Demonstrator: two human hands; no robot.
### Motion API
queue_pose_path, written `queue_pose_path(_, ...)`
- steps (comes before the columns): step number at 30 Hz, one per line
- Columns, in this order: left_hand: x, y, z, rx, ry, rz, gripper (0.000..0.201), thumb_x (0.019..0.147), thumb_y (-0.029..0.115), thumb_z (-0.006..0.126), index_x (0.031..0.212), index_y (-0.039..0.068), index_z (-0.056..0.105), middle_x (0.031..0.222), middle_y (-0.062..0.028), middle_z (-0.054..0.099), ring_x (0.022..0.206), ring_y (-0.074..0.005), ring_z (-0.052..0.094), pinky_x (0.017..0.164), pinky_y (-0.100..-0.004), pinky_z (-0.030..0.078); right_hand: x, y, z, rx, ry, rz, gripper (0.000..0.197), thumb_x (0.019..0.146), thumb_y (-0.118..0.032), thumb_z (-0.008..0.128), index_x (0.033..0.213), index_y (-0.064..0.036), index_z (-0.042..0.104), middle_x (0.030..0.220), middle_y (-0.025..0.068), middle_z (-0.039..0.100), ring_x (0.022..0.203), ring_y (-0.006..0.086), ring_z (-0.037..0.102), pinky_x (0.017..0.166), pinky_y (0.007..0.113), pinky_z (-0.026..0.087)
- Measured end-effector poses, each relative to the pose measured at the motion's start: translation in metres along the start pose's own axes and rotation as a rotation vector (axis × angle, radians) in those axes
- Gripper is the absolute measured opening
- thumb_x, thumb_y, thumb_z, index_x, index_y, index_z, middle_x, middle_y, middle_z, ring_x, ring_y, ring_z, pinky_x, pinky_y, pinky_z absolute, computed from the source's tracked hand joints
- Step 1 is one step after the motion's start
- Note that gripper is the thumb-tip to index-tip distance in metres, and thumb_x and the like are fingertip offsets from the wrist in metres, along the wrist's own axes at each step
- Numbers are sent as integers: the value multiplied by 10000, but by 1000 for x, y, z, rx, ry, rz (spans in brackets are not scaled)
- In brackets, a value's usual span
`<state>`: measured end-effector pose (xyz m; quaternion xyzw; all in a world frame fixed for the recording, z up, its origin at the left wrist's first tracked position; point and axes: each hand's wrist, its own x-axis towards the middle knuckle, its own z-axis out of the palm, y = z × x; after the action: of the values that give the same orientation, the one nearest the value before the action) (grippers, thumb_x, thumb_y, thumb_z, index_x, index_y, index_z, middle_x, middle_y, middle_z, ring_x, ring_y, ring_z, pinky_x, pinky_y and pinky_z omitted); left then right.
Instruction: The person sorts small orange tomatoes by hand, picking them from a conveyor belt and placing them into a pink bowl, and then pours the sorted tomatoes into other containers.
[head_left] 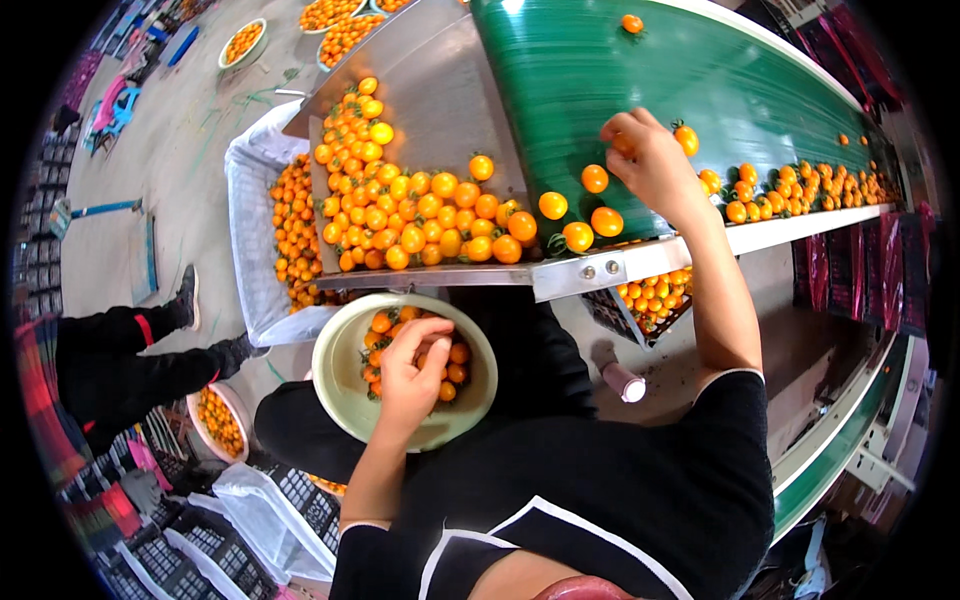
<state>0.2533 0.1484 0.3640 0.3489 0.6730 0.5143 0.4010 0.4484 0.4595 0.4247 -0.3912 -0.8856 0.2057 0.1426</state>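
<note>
My right hand (pixel 655 165) is over the green conveyor belt (pixel 560 75), its fingers closed around an orange cherry tomato (pixel 624 145). Loose cherry tomatoes lie beside it on the belt, among them one (pixel 594 179) just left of the fingers. In my lap rests a pale green bowl (pixel 335 372) with cherry tomatoes (pixel 459 353) in its bottom. Over these my left hand (pixel 412 368) hangs with curled fingers; whatever they hold is hidden. Many yellow-orange cherry tomatoes (pixel 410 210) are heaped on the metal tray (pixel 450 80) at the belt's end.
A white-lined crate (pixel 250 215) of tomatoes stands left of the tray, and a dark crate (pixel 645 338) sits under the belt's edge. Another person's legs (pixel 140 370) reach in from the left. A pink-white cup (pixel 624 382) is on the floor. More filled tubs (pixel 243 60) stand far left.
</note>
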Motion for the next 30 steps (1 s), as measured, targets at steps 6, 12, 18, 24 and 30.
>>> queue_pose_path(6, 69, 57, 12, 465, 12, 523, 222, 799, -43, 637, 1017, -4, 650, 971, -152, 639, 835, -292, 635, 772, -356, 505, -62, -103, -1, 673, -262, -216, 204, 832, 31, 598, 1030, -15, 619, 983, 82, 634, 881, 181, 624, 741, 271, 499)
queue_pose_path(12, 130, 70, 41, 826, -425, 284, 362, 787, 277, 725, 1005, -8, 677, 952, -181, 621, 955, -358, 608, 848, -416, 480, -108, -117, 37, 493, -552, -593, 435, 846, -136, 678, 1260, -67, 563, 1276, 152, 545, 1190, 333, 519, 1030, 438, 391)
queue_pose_path(18, 142, 66, 37, 695, -562, 193, 357, 766, 249, 743, 966, -30, 645, 914, -164, 608, 853, -258, 612, 786, -351, 494, -110, -71, -27, 481, -283, -152, 280, 858, -100, 643, 1125, -22, 607, 1050, 159, 625, 993, 361, 620, 846, 415, 504)
queue_pose_path(24, 122, 51, -8, 154, -335, 69, 254, 775, 34, 733, 992, -1, 606, 828, 3, 575, 725, -76, 514, 638, -235, 444, -124, -47, -37, 539, -182, -16, 232, 889, -46, 624, 1118, -5, 631, 983, 134, 643, 931, 275, 635, 829, 350, 503)
queue_pose_path(30, 108, 47, -24, 356, -185, -49, 195, 805, -4, 692, 972, 1, 591, 838, 20, 568, 698, -51, 503, 632, -211, 448, -106, -40, -35, 274, 64, -31, 202, 844, 6, 644, 1046, -5, 642, 971, 131, 647, 929, 285, 635, 811, 355, 509)
